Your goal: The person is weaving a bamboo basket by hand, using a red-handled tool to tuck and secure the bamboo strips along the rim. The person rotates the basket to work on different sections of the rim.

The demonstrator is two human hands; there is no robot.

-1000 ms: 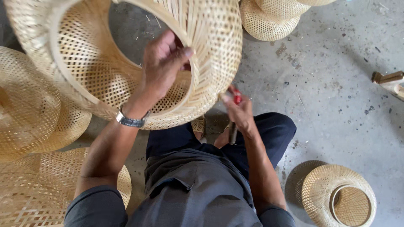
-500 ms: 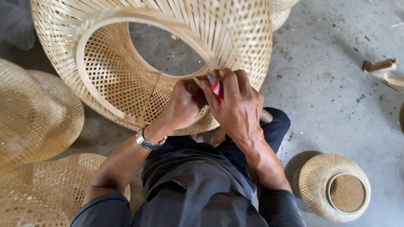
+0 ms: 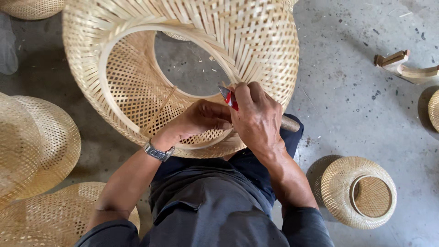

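One big woven bamboo shade (image 3: pixel 183 68), tilted over the lap, open ring facing up so the rim sits within reach. Propped against dark trousers (image 3: pixel 256 164); concrete floor (image 3: pixel 356 91) visible through the opening. Several finished woven pieces around: domed ones at left (image 3: pixel 36 142), small round basket (image 3: pixel 359 192) at right, each well apart from the work. Wooden piece (image 3: pixel 402 66) lying far right. Right hand (image 3: pixel 256 119) closed around a red-handled cutting tool (image 3: pixel 230 98), blade tip at the inner rim, probably for trimming a strip end. Left hand (image 3: pixel 201 120) curled, fingers pressed to the rim just beside the blade, likely steadying it. Wristwatch (image 3: pixel 157 151) on left wrist.
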